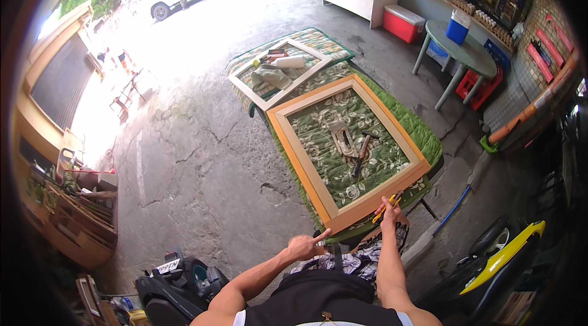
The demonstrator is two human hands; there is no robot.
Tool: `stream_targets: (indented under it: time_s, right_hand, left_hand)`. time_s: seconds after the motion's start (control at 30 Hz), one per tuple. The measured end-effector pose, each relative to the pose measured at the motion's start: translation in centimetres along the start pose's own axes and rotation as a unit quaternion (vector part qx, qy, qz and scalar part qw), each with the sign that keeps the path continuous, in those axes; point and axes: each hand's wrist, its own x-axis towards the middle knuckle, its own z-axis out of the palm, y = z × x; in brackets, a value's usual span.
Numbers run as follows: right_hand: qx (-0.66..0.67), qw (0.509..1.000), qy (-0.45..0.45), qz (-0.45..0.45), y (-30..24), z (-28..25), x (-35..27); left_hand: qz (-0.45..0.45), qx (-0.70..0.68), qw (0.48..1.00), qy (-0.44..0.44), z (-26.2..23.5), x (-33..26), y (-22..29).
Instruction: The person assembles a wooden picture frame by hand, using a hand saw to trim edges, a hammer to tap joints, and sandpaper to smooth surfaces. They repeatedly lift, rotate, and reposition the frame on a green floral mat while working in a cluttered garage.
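In the head view the left hand [304, 245] holds nothing, its forefinger stretched out and touching the near corner of the orange wooden frame [298, 167], which lies flat on a green floral quilt [422, 136] at about twelve o'clock from the hands. The right hand [391, 211], at three o'clock from the left, is closed around yellow-handled pliers [384, 208] at the frame's near edge; a hammer [360, 156] lies inside the frame, and a white frame [260, 98] lies beyond at eleven o'clock

Matt wood frame [306, 170], floral cloth quilt [422, 136], rough cracked concrete floor [202, 154].
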Motion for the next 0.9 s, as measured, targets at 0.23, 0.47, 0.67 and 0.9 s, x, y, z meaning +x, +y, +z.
stream_targets:
  time_s: [0.23, 0.47, 0.67, 0.9]
  right_hand:
    - [-0.011, 0.998, 0.067, -0.007, 1.1, 0.1, 0.7]
    - [-0.021, 0.997, 0.067, -0.018, 1.0, -0.2, 0.8]
    - [-0.026, 0.995, 0.094, -0.004, 0.6, 0.5, 0.5]
    - [-0.039, 0.994, 0.1, 0.01, 0.3, 0.7, 0.5]
  left_hand:
    - [-0.07, -0.049, 0.988, -0.125, -6.1, -1.2, 3.0]
    - [-0.022, -0.202, 0.979, 0.016, -11.7, -0.7, 1.5]
    - [-0.021, -0.154, 0.983, 0.101, -18.4, 3.6, 4.3]
    - [-0.012, -0.274, 0.94, 0.202, -17.7, 11.9, 3.3]
